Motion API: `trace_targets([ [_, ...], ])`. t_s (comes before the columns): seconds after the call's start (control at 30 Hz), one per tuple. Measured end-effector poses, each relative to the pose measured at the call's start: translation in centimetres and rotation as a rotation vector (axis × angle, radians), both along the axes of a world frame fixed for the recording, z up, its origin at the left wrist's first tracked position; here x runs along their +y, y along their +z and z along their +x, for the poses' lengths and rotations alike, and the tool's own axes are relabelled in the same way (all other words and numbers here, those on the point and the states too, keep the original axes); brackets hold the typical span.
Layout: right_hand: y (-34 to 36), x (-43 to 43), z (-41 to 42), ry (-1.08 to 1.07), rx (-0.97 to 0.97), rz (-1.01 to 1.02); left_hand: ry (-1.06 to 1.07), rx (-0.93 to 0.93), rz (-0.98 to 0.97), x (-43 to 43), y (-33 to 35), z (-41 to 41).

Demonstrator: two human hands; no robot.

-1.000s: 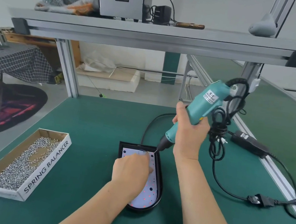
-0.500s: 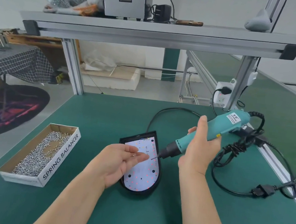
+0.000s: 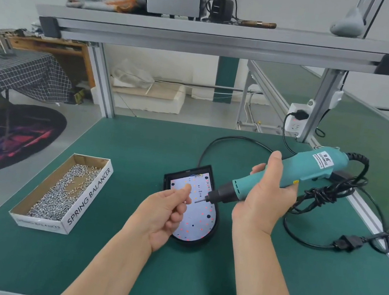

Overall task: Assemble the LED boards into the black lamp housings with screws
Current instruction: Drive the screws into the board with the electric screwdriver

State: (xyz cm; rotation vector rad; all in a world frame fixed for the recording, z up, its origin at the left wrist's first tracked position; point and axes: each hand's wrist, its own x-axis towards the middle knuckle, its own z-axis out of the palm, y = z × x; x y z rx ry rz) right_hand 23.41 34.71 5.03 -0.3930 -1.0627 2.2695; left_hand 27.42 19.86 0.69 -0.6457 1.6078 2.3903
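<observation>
Right hand [image 3: 263, 203]: I am gripping the teal electric screwdriver [image 3: 293, 172] round its barrel, fingers wrapped tight, thumb lying along the top. I am holding it tilted, with the bit [image 3: 199, 201] pointing left and a little downward, just beside my left fingertips.

Left hand [image 3: 165, 215]: I am holding it above the near-left part of the lamp, fingers curled in and thumb pressing against the forefinger. Whatever is between them is too small to make out, so I cannot tell whether I am pinching a screw.

The black lamp housing [image 3: 167, 180] is lying flat on the green mat [image 3: 137, 154] between my forearms. The white LED board [image 3: 199, 220] is sitting inside it, red and orange dots showing.

To the left, apart from the housing, the cardboard box [image 3: 87, 197] marked SPRING BALANCER is holding loose screws [image 3: 63, 191]. The screwdriver's black cord [image 3: 327, 195] is lying bundled to my right.
</observation>
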Motion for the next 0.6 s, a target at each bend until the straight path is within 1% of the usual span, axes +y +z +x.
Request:
trace_targets([
  [0.13, 0.21, -0.57, 0.31, 0.010, 0.007, 0.001, 0.033, -0.044, 0.198, 0.24, 0.16, 0.30],
  [0.27, 0.49, -0.64, 0.35, -0.023, 0.017, 0.022, 0.051, -0.049, 0.401, -0.32, 0.28, 0.46],
  [0.6, 0.46, -1.09, 0.21, -0.024, 0.034, 0.039, 0.045, -0.035, 0.475, -0.34, -0.18, 0.75],
])
